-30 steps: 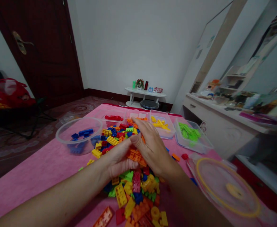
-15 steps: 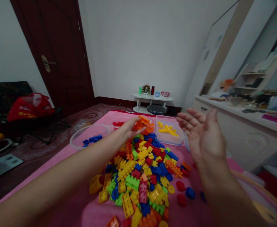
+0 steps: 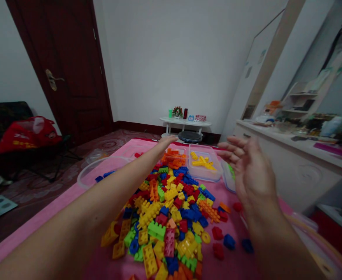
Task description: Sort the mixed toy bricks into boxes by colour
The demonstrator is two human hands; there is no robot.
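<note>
A big mixed heap of toy building blocks [image 3: 171,212] in yellow, red, blue, green and orange lies on a pink cloth [image 3: 71,229]. My left hand [image 3: 164,144] reaches over the far side of the heap, seen edge-on with its fingers stretched out and no block visible in it. Just below and beside it, orange blocks [image 3: 173,158] fill a clear tray. My right hand [image 3: 251,167] is raised on the right, palm turned inward and fingers apart, holding nothing. Near its fingertips stands a clear box [image 3: 202,175] with yellow blocks [image 3: 202,163] in it.
Behind my right hand, a clear container [image 3: 229,182] holds green pieces. A round clear tub [image 3: 85,175] with blue blocks is at the left, partly behind my forearm. Loose red and blue blocks [image 3: 229,242] lie right of the heap. A white dresser [image 3: 293,159] flanks the right side.
My left hand has lifted slightly away from the orange blocks, and the orange block at its fingers now lies with the others. The right hand stays open; the view has shifted slightly.
</note>
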